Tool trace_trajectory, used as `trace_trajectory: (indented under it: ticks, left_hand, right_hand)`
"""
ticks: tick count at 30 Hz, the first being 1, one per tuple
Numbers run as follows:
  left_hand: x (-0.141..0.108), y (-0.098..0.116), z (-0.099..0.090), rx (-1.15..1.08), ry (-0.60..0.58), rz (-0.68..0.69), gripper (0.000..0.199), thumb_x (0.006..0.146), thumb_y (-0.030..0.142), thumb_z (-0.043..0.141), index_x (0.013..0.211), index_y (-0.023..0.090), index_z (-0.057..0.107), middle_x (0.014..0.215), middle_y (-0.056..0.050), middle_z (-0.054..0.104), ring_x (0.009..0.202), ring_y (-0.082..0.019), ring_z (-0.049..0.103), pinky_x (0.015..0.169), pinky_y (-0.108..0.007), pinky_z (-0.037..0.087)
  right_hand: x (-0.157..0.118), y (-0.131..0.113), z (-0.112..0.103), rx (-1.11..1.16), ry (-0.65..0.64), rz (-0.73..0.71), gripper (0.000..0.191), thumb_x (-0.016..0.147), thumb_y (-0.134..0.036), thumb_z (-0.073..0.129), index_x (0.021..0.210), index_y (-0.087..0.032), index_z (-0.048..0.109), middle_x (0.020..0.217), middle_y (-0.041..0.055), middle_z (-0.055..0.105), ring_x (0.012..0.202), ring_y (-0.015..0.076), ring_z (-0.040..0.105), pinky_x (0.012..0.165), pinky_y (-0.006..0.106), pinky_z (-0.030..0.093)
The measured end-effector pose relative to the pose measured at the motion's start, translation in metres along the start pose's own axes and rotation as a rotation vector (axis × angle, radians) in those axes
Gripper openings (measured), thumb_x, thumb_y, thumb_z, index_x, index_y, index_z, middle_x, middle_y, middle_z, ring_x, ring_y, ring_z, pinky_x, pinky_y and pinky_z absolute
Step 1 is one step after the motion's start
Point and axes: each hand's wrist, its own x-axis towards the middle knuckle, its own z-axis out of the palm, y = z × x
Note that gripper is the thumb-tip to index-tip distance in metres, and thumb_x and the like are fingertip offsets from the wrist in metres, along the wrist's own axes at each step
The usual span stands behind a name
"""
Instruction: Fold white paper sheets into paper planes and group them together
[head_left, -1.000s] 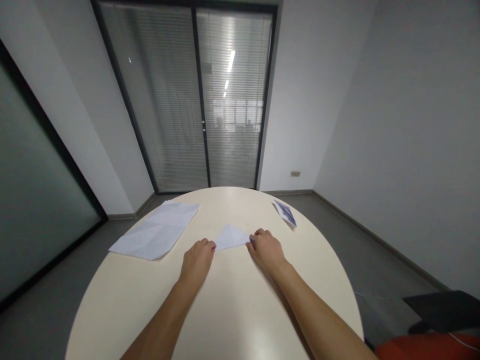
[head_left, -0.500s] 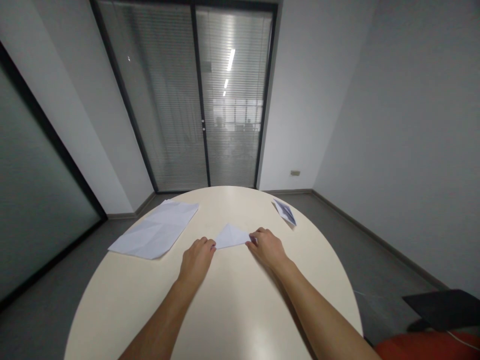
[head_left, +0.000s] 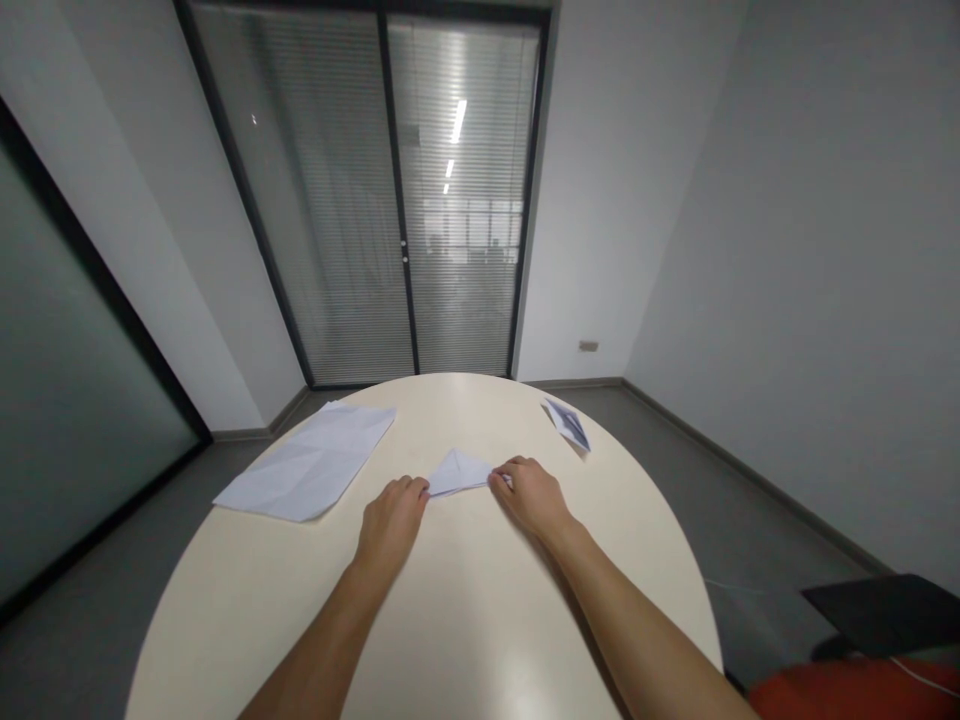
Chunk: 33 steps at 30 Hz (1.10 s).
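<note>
A small piece of folded white paper (head_left: 459, 472), roughly triangular with its peak pointing away from me, lies on the round cream table (head_left: 450, 600). My left hand (head_left: 395, 512) pinches its left corner between thumb and fingers. At the opposite corner, my right hand (head_left: 529, 492) is closed on the paper too, its fingers hiding that end. Both forearms reach in from the near side of the table.
Flat, creased white sheets (head_left: 315, 462) lie at the table's left. Near the far right edge is a folded paper (head_left: 568, 425) with a dark printed patch. A black flat object (head_left: 885, 612) sits over a red seat (head_left: 855, 690) at lower right.
The right hand has shifted slightly along the right corner of the paper, and the lower edge now shows a thin fold line. The view has moved a little.
</note>
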Motion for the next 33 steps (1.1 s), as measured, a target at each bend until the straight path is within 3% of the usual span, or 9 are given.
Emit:
trace_trajectory:
  ticks: [6, 12, 23, 33]
  left_hand:
    - [-0.001, 0.000, -0.002, -0.007, -0.005, -0.003, 0.021, 0.103, 0.026, 0.048, 0.111, 0.023, 0.068, 0.108, -0.004, 0.070, 0.105, -0.020, 0.064, 0.078, -0.028, 0.047]
    - [-0.002, 0.001, -0.003, 0.001, -0.002, -0.013, 0.022, 0.103, 0.027, 0.046, 0.109, 0.023, 0.068, 0.106, -0.004, 0.070, 0.102, -0.020, 0.064, 0.076, -0.028, 0.046]
    - [-0.002, 0.002, -0.003, 0.018, 0.006, -0.021, 0.023, 0.104, 0.028, 0.046, 0.109, 0.024, 0.068, 0.105, -0.004, 0.071, 0.102, -0.021, 0.065, 0.076, -0.028, 0.046]
    - [-0.002, 0.000, -0.004, -0.011, 0.019, -0.026, 0.024, 0.104, 0.028, 0.044, 0.106, 0.024, 0.068, 0.103, -0.003, 0.072, 0.100, -0.019, 0.066, 0.075, -0.027, 0.045]
  right_hand:
    - [0.002, 0.003, 0.002, 0.003, 0.002, -0.004, 0.023, 0.093, -0.038, 0.061, 0.103, -0.024, 0.077, 0.109, 0.0081, 0.073, 0.105, 0.0240, 0.064, 0.080, 0.030, 0.047]
    - [0.003, 0.005, 0.006, 0.018, 0.030, 0.022, 0.026, 0.093, -0.027, 0.057, 0.111, -0.024, 0.076, 0.114, 0.0080, 0.073, 0.109, 0.0239, 0.064, 0.085, 0.031, 0.049]
    - [0.004, 0.004, 0.002, 0.092, 0.052, 0.060, 0.030, 0.099, -0.033, 0.052, 0.116, -0.025, 0.075, 0.115, 0.0066, 0.076, 0.107, 0.0239, 0.069, 0.090, 0.030, 0.049]
    - [0.009, 0.011, 0.006, 0.206, 0.134, 0.022, 0.032, 0.091, -0.013, 0.056, 0.114, -0.020, 0.077, 0.118, 0.0053, 0.076, 0.110, 0.0212, 0.070, 0.100, 0.028, 0.048]
